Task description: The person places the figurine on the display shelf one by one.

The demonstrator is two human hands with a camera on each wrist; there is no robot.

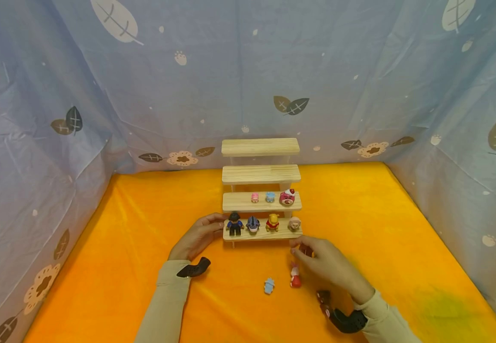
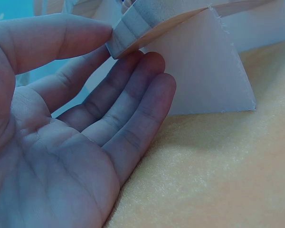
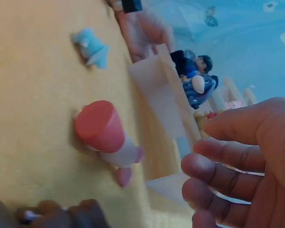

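At the left end of the wooden stepped shelf [image 1: 261,202], my left hand [image 1: 199,236] grips the lowest board, thumb on its corner and fingers underneath. My right hand [image 1: 329,264] hovers by the front right corner of that board, fingers loosely bent; nothing shows between them in the right wrist view. Below it lies a white figurine with a red base [image 3: 100,126] and pink ears. A pale blue figurine [image 1: 269,286] lies further left, a brown one [image 1: 324,300] near the right wrist. On the lowest board stand a black-haired figurine [image 1: 234,224], donkey [image 1: 253,224], yellow bear [image 1: 272,222] and beige figurine [image 1: 294,224].
The second board bears a small pink figurine [image 1: 254,197], a blue one [image 1: 270,196] and a magenta bear [image 1: 287,197] with a white and red top. White supports [image 2: 199,66] hold the boards up. Orange cloth [image 1: 145,286] covers the table; a patterned curtain [image 1: 213,71] surrounds it.
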